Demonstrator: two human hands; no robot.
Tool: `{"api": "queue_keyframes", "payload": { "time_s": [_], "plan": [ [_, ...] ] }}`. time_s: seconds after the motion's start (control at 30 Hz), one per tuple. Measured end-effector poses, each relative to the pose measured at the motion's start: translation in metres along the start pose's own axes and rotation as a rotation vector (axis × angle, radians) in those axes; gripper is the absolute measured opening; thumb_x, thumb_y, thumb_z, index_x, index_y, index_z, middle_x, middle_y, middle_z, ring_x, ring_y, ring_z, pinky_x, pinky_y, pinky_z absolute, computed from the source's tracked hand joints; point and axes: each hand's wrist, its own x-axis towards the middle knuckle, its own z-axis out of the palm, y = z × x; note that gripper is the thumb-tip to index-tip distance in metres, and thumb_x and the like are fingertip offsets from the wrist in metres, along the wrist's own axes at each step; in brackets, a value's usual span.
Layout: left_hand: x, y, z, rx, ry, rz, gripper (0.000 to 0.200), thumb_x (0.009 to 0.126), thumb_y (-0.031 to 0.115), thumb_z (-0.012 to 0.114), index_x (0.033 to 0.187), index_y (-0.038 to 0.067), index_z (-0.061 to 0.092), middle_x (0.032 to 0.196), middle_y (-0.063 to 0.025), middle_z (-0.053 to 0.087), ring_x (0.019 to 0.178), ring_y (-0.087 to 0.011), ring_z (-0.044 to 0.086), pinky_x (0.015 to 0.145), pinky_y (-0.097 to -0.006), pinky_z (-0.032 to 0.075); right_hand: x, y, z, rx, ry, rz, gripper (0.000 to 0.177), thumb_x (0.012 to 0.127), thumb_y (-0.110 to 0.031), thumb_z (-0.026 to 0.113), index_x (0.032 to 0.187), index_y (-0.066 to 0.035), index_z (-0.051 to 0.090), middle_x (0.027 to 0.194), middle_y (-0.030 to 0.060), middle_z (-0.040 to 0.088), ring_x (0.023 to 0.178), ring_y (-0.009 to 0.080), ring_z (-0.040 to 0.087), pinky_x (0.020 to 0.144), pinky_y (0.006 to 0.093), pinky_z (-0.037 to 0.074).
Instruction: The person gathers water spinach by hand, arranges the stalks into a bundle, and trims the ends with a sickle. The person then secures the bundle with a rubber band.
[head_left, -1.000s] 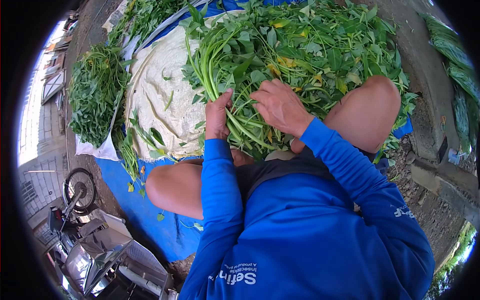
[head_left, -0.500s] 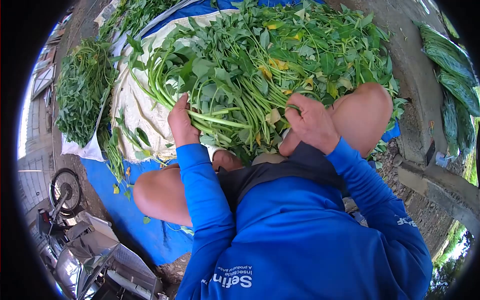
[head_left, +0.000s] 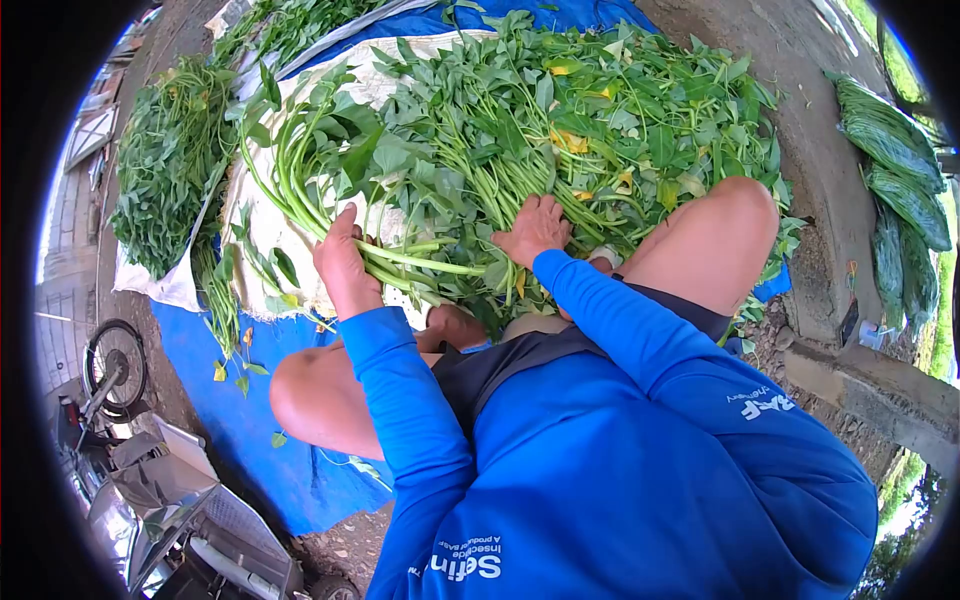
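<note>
Blue shirt [head_left: 600, 470] chest print, seen inverted: "Sefin Insecticide". Sleeve print is not legible.

Left hand [head_left: 345, 265] is clenched around a bundle of water-spinach stalks [head_left: 330, 160], held over the pale sack cloth [head_left: 245, 205].

Right hand [head_left: 535, 230] lies palm-down with fingers spread on the greens pile [head_left: 620, 110]. Half a second ago it was fisted beside the knee.

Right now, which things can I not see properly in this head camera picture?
Head view: the right hand has its fingertips buried in the leafy pile, so whether it grips anything is unclear.
Head view: the left hand closes on a bundle of stems, and its fingers curl out of sight under them.
Head view: the motorbike is cut off by the dark lens edge.
</note>
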Motion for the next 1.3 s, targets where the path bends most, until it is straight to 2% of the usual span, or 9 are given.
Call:
{"api": "queue_keyframes", "payload": {
  "time_s": [0.1, 0.23, 0.43, 0.63, 0.77, 0.97, 1.0, 1.1, 1.3],
  "plan": [
    [-0.002, 0.003, -0.009, -0.036, 0.010, -0.010, 0.021, 0.092, 0.015, 0.082, 0.086, 0.008, 0.063, 0.064, 0.0016, 0.048, 0.051, -0.0148, 0.048, 0.050, -0.0330, 0.041, 0.005, -0.001, 0.000, 0.062, 0.015, 0.055, 0.093, 0.076, -0.046, 0.092, 0.141, 0.003, 0.047, 0.141, 0.0238, 0.049, 0.135, 0.0432, 0.047, 0.112, 0.0554, 0.041],
    [-0.003, 0.009, -0.016, -0.076, 0.042, -0.006, 0.022, 0.091, 0.015, 0.083, 0.086, 0.008, 0.062, 0.065, 0.0007, 0.049, 0.053, -0.0141, 0.048, 0.051, -0.0320, 0.042, 0.004, -0.001, 0.008, 0.032, 0.107, 0.035, 0.088, 0.074, -0.041, 0.091, 0.140, -0.001, 0.048, 0.142, 0.0227, 0.051, 0.135, 0.0416, 0.048, 0.113, 0.0546, 0.041],
    [0.003, 0.006, -0.017, -0.103, 0.011, -0.013, 0.024, 0.090, 0.017, 0.084, 0.087, 0.008, 0.062, 0.068, -0.0008, 0.051, 0.055, -0.0154, 0.049, 0.053, -0.0329, 0.044, 0.009, -0.013, 0.019, 0.049, -0.015, 0.101, 0.086, 0.076, -0.035, 0.090, 0.141, -0.001, 0.044, 0.139, 0.0259, 0.053, 0.136, 0.0441, 0.050, 0.113, 0.0566, 0.041],
    [0.003, 0.005, -0.006, -0.113, -0.012, -0.018, 0.024, 0.092, 0.017, 0.083, 0.086, 0.008, 0.062, 0.068, -0.0010, 0.051, 0.054, -0.0172, 0.049, 0.054, -0.0348, 0.045, 0.009, -0.023, 0.035, 0.043, -0.009, 0.055, 0.082, 0.077, -0.035, 0.089, 0.138, -0.001, 0.047, 0.140, 0.0283, 0.053, 0.138, 0.0433, 0.050, 0.114, 0.0581, 0.040],
    [0.003, 0.004, -0.004, -0.109, -0.020, -0.018, 0.023, 0.092, 0.017, 0.082, 0.086, 0.008, 0.062, 0.068, -0.0015, 0.051, 0.054, -0.0180, 0.050, 0.053, -0.0358, 0.045, 0.024, -0.020, 0.041, 0.090, -0.047, 0.157, 0.074, 0.078, -0.028, 0.085, 0.137, -0.001, 0.048, 0.144, 0.0243, 0.050, 0.138, 0.0448, 0.048, 0.110, 0.0565, 0.041],
    [0.002, 0.005, -0.004, -0.087, -0.023, -0.013, 0.025, 0.092, 0.017, 0.080, 0.083, 0.007, 0.059, 0.068, -0.0026, 0.053, 0.053, -0.0171, 0.051, 0.052, -0.0348, 0.046, -0.004, -0.031, 0.044, -0.092, 0.093, -0.234, 0.071, 0.080, -0.022, 0.084, 0.138, -0.002, 0.048, 0.147, 0.0252, 0.046, 0.142, 0.0446, 0.043, 0.113, 0.0580, 0.039],
    [-0.001, 0.006, -0.002, -0.084, 0.003, -0.006, 0.025, 0.092, 0.017, 0.080, 0.082, 0.007, 0.059, 0.067, -0.0026, 0.053, 0.052, -0.0170, 0.050, 0.052, -0.0349, 0.046, 0.004, -0.033, 0.052, -0.017, 0.030, -0.108, 0.067, 0.081, -0.021, 0.084, 0.134, -0.001, 0.049, 0.147, 0.0267, 0.047, 0.139, 0.0462, 0.045, 0.113, 0.0587, 0.040],
    [-0.001, 0.006, -0.005, -0.077, 0.008, -0.003, 0.024, 0.092, 0.016, 0.079, 0.082, 0.007, 0.059, 0.067, -0.0023, 0.052, 0.052, -0.0169, 0.050, 0.052, -0.0351, 0.046, 0.018, -0.031, 0.054, 0.024, -0.017, -0.106, 0.071, 0.077, -0.026, 0.087, 0.130, 0.001, 0.049, 0.143, 0.0285, 0.053, 0.135, 0.0470, 0.052, 0.112, 0.0570, 0.043],
    [0.002, 0.008, -0.012, -0.101, 0.000, -0.007, 0.024, 0.091, 0.017, 0.082, 0.085, 0.010, 0.060, 0.069, -0.0012, 0.051, 0.056, -0.0175, 0.049, 0.054, -0.0356, 0.044, 0.039, -0.020, 0.010, 0.015, -0.039, -0.218, 0.065, 0.079, -0.021, 0.082, 0.128, 0.003, 0.047, 0.138, 0.0307, 0.058, 0.133, 0.0473, 0.055, 0.110, 0.0558, 0.047]
  ]
}}
